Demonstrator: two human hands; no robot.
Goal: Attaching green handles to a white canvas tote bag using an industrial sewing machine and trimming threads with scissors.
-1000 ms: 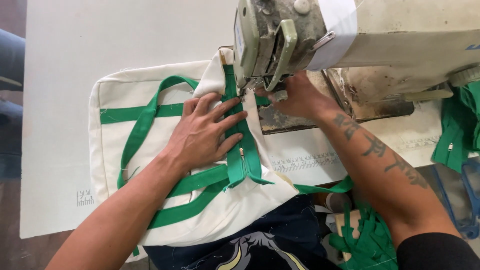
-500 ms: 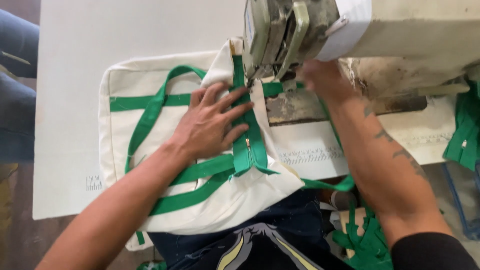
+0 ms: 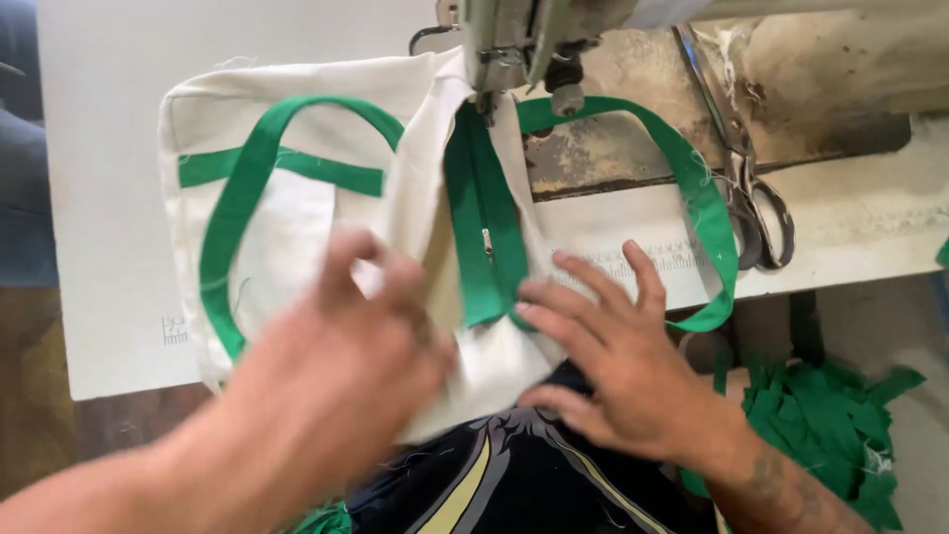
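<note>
The cream tote bag (image 3: 297,227) with green straps (image 3: 237,198) lies on the white tabletop (image 3: 109,119), its zipper edge under the sewing machine (image 3: 524,40) head. The left hand (image 3: 336,376), blurred, fingers open, overlaps the bag. The right hand (image 3: 613,346) presses flat, fingers spread, beside the green zipper (image 3: 484,237). Scissors (image 3: 751,188) lie right of the machine.

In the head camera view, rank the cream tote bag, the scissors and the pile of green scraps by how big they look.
1. Cream tote bag, clearly largest.
2. Pile of green scraps, though partly cut off.
3. Scissors, smallest.
</note>
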